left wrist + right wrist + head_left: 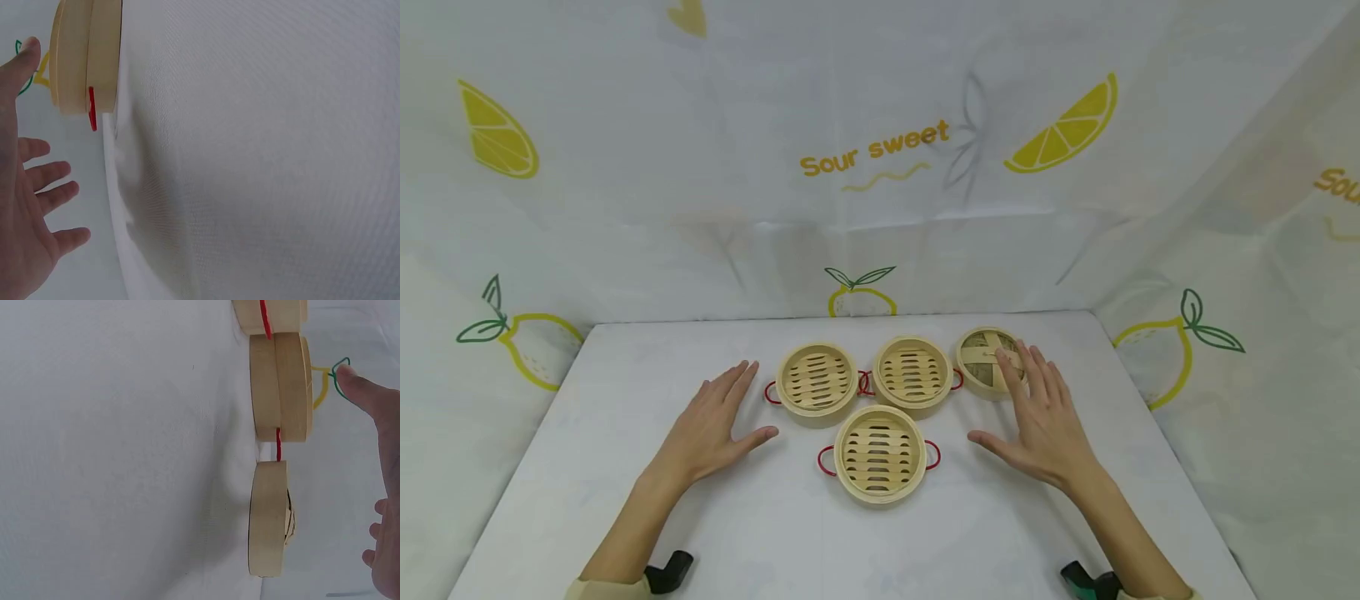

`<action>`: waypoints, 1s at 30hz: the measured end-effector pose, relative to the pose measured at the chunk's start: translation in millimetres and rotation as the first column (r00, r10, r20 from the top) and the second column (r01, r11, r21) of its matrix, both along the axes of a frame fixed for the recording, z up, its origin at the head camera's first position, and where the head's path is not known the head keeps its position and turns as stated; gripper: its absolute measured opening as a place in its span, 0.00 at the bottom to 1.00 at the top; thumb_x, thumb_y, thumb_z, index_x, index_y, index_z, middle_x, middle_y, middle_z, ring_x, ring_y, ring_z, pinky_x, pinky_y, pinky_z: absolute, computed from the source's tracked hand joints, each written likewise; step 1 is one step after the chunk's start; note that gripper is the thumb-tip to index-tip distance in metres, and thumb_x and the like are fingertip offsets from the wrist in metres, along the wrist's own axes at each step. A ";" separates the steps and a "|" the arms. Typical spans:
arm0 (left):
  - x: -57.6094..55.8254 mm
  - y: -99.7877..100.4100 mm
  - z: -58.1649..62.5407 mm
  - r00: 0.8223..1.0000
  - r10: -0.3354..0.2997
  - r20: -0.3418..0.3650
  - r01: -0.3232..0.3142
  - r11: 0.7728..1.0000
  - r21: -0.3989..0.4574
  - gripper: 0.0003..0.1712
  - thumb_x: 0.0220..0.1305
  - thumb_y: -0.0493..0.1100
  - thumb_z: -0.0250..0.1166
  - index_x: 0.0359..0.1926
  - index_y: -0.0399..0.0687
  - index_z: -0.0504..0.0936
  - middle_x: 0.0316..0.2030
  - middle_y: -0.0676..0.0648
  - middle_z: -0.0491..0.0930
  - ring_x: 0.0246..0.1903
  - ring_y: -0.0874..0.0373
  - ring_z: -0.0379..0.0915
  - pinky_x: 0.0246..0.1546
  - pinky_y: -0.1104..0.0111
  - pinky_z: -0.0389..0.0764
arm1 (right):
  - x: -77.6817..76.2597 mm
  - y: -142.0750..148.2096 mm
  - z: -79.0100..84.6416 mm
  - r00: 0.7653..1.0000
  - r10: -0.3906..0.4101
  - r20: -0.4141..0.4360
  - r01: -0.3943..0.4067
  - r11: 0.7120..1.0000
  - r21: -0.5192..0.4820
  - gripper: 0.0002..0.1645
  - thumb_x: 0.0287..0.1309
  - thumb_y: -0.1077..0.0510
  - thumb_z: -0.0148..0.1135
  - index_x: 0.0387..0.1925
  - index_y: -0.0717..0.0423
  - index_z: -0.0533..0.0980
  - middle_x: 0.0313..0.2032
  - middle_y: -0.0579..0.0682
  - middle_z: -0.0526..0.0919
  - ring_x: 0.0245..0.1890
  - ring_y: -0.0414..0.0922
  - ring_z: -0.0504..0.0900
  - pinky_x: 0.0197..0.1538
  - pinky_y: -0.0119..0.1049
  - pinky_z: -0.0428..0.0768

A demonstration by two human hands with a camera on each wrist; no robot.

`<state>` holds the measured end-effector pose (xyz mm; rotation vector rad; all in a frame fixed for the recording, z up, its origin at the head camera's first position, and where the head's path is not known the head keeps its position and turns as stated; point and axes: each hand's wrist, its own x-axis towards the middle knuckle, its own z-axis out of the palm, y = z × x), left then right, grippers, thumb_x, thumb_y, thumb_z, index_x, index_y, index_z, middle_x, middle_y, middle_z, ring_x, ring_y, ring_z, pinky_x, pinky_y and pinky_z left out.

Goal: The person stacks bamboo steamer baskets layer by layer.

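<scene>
Three small round bamboo steamer baskets with slatted bottoms and red handles are on the white table. One basket is at back left, another basket beside it, and a third basket in front of them. To the right lies a woven steamer lid. My left hand hovers left of the baskets, fingers straight and thumb spread, holding nothing. My right hand, likewise spread, overlaps part of the lid in the head view. In the right wrist view the lid stands apart from that hand.
A white cloth printed with lemons hangs behind the table and along its sides. Handles of the two back baskets overlap between them. Black straps are on both wrists.
</scene>
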<state>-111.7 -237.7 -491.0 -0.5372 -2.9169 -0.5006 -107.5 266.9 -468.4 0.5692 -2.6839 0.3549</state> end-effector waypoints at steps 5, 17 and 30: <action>1.6 1.7 -2.6 0.995 0.014 0.101 -0.019 0.998 0.053 0.58 0.66 0.70 0.71 0.84 0.43 0.60 0.79 0.34 0.68 0.77 0.33 0.67 0.76 0.35 0.68 | 2.2 -3.8 -1.5 0.999 0.039 -0.023 -0.039 0.999 -0.017 0.74 0.58 0.05 0.38 0.85 0.54 0.56 0.82 0.71 0.58 0.81 0.72 0.59 0.78 0.72 0.60; 3.1 11.1 1.6 0.969 0.027 0.244 -0.060 0.990 0.127 0.53 0.70 0.66 0.72 0.82 0.43 0.62 0.78 0.33 0.68 0.78 0.31 0.65 0.69 0.32 0.74 | 11.6 -11.2 -2.5 0.994 0.109 0.018 -0.106 0.986 -0.129 0.72 0.57 0.12 0.60 0.84 0.57 0.58 0.81 0.67 0.61 0.80 0.69 0.62 0.73 0.73 0.66; -5.7 15.1 -10.7 0.966 -0.064 0.250 0.000 0.969 0.248 0.49 0.71 0.53 0.74 0.81 0.36 0.63 0.77 0.33 0.69 0.79 0.33 0.64 0.78 0.36 0.67 | 24.2 -26.9 -6.2 0.968 0.173 0.184 -0.127 0.964 -0.235 0.74 0.49 0.30 0.83 0.87 0.44 0.52 0.85 0.58 0.57 0.83 0.64 0.60 0.75 0.72 0.66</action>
